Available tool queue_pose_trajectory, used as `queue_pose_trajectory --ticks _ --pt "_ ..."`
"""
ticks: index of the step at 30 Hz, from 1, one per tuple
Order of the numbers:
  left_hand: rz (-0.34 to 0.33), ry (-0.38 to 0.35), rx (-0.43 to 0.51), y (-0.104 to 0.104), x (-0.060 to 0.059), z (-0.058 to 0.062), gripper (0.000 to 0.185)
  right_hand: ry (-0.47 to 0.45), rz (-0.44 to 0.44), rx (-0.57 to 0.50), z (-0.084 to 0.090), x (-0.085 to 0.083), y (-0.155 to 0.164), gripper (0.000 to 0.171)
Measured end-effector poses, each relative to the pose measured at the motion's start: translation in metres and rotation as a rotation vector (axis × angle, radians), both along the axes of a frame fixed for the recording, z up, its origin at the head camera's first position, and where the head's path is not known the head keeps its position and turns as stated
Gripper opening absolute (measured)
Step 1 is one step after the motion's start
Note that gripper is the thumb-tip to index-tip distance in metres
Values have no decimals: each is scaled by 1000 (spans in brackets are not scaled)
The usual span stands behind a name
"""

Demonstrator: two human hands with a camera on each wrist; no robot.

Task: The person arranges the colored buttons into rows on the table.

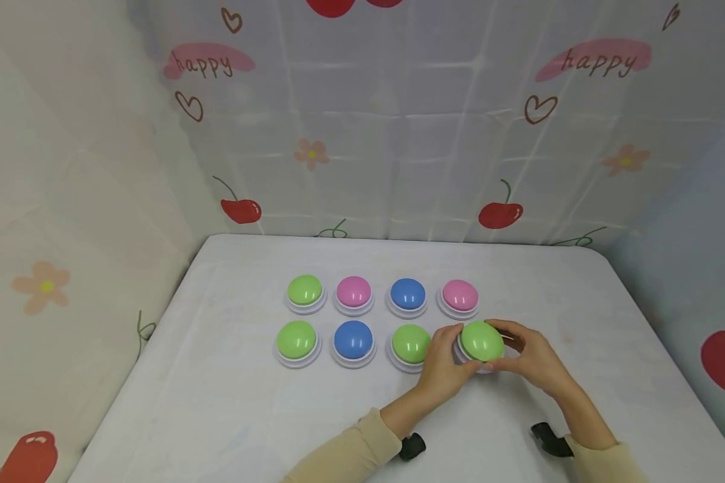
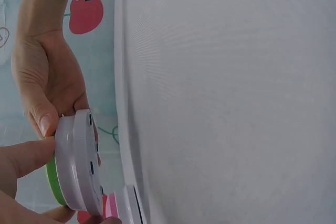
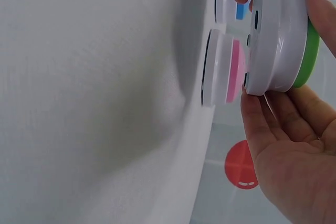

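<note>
Both hands hold one push button with a green dome point(image 1: 482, 341) and a white round base, at the right end of the near row. My left hand point(image 1: 446, 367) grips its left side, and my right hand point(image 1: 534, 361) grips its right side. Thumbs meet at the near edge of the base in the head view. In the left wrist view the white base point(image 2: 71, 163) is raised above the tabletop, its underside with small dark feet partly showing. The right wrist view shows the right fingers point(image 3: 262, 121) under the rim of the base. Another green button point(image 1: 411, 343) is just left of my left hand.
The near row also has a blue button point(image 1: 353, 340) and a green one point(image 1: 297, 340). Behind stand green point(image 1: 305, 290), pink point(image 1: 354, 292), blue point(image 1: 407, 294) and pink point(image 1: 460, 296) buttons. A white cloth covers the table point(image 1: 229, 402); printed curtains point(image 1: 393, 134) hang around it.
</note>
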State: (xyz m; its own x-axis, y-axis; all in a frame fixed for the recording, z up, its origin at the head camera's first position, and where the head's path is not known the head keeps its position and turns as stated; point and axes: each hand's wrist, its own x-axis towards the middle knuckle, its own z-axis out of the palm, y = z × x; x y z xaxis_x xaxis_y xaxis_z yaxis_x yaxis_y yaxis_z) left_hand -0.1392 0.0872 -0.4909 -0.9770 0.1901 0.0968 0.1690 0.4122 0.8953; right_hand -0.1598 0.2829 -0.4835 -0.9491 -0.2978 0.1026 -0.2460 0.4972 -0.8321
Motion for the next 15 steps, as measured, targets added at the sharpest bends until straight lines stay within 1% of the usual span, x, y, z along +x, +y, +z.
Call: queue_pose_trajectory --ticks 6,10,15 --pt "31 35 -33 0 -3 -2 61 -38 11 23 -2 -3 -4 77" --pt "49 20 -70 0 -4 -3 63 -68 17 21 -5 -5 -7 78" --pt "56 -10 -103 2 -5 -7 63 -83 12 16 -7 -6 -9 78"
